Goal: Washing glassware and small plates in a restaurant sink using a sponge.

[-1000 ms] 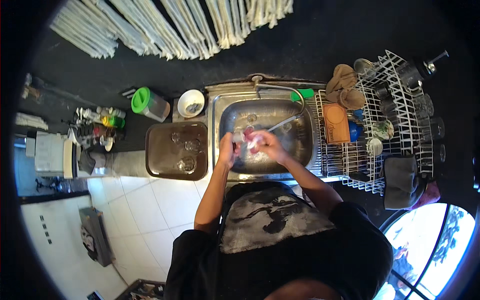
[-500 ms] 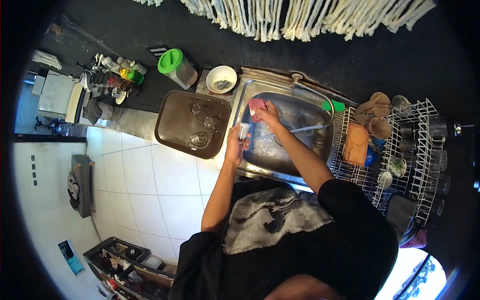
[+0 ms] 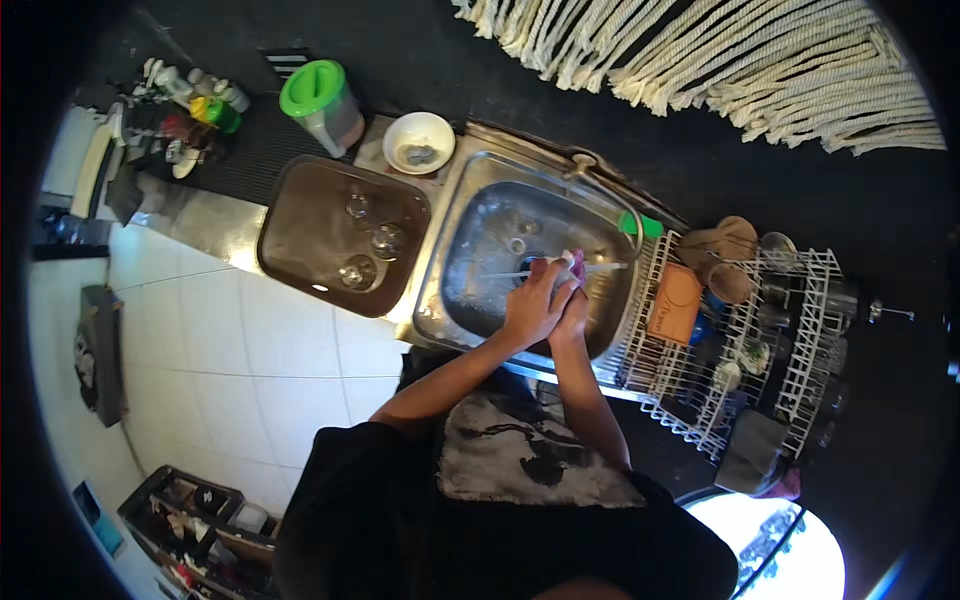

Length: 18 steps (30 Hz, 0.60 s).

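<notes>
My two hands are together over the metal sink (image 3: pixel 480 325), below the faucet (image 3: pixel 600 185). A pink sponge (image 3: pixel 578 268) with white on it, which looks like foam, sticks out past the fingertips. My right hand (image 3: pixel 570 318) is closed round the sponge from the right. Pressed against it, my left hand (image 3: pixel 532 312) has its fingers curled; what lies inside them is hidden. A pale streak that looks like running water crosses the basin at the fingers. Near the dark drain lies a small round ring-like thing (image 3: pixel 516 245).
Left of the sink, a brown tray (image 3: pixel 285 250) holds several clear glasses (image 3: pixel 386 240). Behind it stand a white bowl (image 3: pixel 420 130) and a green-lidded pitcher (image 3: pixel 325 105). On the right is a white wire dish rack (image 3: pixel 735 340) with cups and a wooden board (image 3: pixel 675 303). Rope fringe hangs above.
My hands, apart before, have come together and moved nearer to me, the left one rightward. The small pale thing in my left hand is now out of sight. The view has turned.
</notes>
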Each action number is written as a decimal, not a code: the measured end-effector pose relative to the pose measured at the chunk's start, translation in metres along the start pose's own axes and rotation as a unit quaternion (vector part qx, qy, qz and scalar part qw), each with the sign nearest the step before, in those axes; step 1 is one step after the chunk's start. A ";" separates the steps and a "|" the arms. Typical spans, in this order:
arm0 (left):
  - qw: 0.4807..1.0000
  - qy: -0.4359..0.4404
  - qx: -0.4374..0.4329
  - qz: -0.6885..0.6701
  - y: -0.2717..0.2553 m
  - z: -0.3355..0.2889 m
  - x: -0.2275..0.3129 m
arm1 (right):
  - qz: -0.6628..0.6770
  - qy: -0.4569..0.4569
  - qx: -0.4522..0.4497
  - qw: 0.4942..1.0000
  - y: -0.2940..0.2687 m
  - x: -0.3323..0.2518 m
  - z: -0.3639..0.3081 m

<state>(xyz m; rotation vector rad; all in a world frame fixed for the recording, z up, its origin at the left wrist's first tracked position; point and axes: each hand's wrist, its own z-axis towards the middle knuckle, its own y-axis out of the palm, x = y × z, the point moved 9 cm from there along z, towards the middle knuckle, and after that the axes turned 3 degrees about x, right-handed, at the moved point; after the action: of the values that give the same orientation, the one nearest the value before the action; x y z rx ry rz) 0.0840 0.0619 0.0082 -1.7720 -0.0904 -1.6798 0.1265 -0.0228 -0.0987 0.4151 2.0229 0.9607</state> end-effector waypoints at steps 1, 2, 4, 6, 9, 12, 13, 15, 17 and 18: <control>1.000 0.003 0.006 -0.013 -0.003 -0.004 -0.001 | -0.029 -0.011 0.020 0.999 0.000 -0.004 -0.007; 1.000 0.002 0.004 -0.025 -0.001 -0.001 -0.006 | -0.039 -0.016 0.025 0.999 0.020 -0.011 -0.013; 0.992 0.109 0.057 0.017 -0.006 -0.003 0.000 | 0.007 -0.051 0.151 0.987 0.028 -0.021 -0.028; 0.995 0.101 0.025 0.005 -0.007 0.000 -0.010 | 0.012 -0.060 0.066 0.996 0.051 -0.023 -0.031; 0.991 0.105 0.086 -0.004 -0.029 0.009 -0.030 | 0.006 -0.079 0.076 0.994 0.027 0.002 -0.026; 0.987 0.141 0.071 0.028 -0.038 0.014 -0.023 | 0.028 -0.031 0.175 0.984 -0.006 0.032 -0.020; 0.984 0.171 0.056 0.016 -0.037 0.013 -0.023 | 0.073 0.034 0.107 0.991 0.004 0.047 -0.014; 0.983 0.170 0.067 -0.008 -0.048 0.013 -0.032 | 0.103 0.099 0.139 0.980 0.023 0.066 -0.016; 0.984 0.161 0.078 0.001 -0.066 0.021 -0.044 | 0.042 0.148 0.162 0.975 0.048 0.071 -0.012; 0.983 0.164 0.077 0.000 -0.066 0.025 -0.047 | 0.013 0.179 0.170 0.969 0.057 0.072 -0.010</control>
<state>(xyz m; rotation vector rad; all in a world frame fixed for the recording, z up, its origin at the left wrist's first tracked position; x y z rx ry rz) 0.0651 0.1439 -0.0049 -1.3642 -0.0693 -1.8880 0.0722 0.0522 -0.0911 0.4772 2.5318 0.7417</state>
